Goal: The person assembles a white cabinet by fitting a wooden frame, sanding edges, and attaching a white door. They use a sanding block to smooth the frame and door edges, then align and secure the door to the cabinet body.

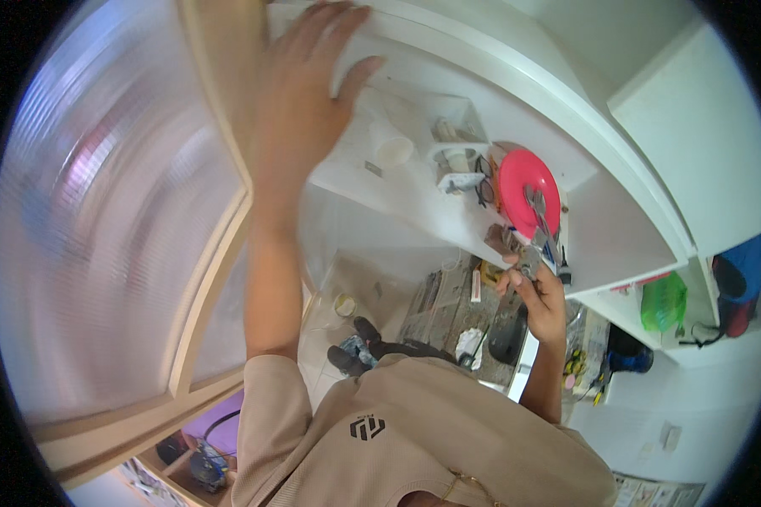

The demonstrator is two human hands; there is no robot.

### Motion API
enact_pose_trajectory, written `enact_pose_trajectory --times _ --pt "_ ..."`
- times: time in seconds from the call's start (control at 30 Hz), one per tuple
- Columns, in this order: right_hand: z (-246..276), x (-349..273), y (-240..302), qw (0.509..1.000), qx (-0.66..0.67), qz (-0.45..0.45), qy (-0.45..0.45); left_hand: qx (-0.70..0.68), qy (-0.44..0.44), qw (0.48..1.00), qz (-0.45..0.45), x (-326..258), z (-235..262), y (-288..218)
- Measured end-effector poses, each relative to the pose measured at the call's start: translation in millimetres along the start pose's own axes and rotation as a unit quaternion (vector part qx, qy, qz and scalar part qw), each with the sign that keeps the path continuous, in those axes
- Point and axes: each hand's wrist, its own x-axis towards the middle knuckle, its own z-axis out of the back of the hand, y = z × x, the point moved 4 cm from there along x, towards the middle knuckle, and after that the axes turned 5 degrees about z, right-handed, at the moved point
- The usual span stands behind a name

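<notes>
My left hand (317,72), slightly blurred, reaches up with its fingers spread beside the wooden door frame and the white cabinet's upper edge. It holds nothing that I can see. At the right, by the front edge of a white shelf (414,203), my right hand (543,300) has its fingers closed round a small shiny grey object (528,260), whose kind I cannot make out. Just beyond it stands a bright pink plate (517,176) with a metal tool (539,203) in front of it. Eyeglasses (484,186) lie beside the plate.
A pale-wood door with a ribbed translucent panel (93,279) fills the left. White containers (458,122) and a white cup (393,153) stand on the shelf. Below is a cluttered counter (448,296). A green bag (664,302) sits on the right shelf.
</notes>
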Motion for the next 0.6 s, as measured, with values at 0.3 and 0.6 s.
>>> enact_pose_trajectory --times 0.3,0.6 --pt "-69 6 -63 0.960 -0.272 -0.072 -0.015 0.070 0.026 0.994 -0.079 18 -11 27" --pt "-100 111 -96 0.841 -0.513 0.154 -0.079 0.127 0.065 0.990 -0.015 6 -6 22"
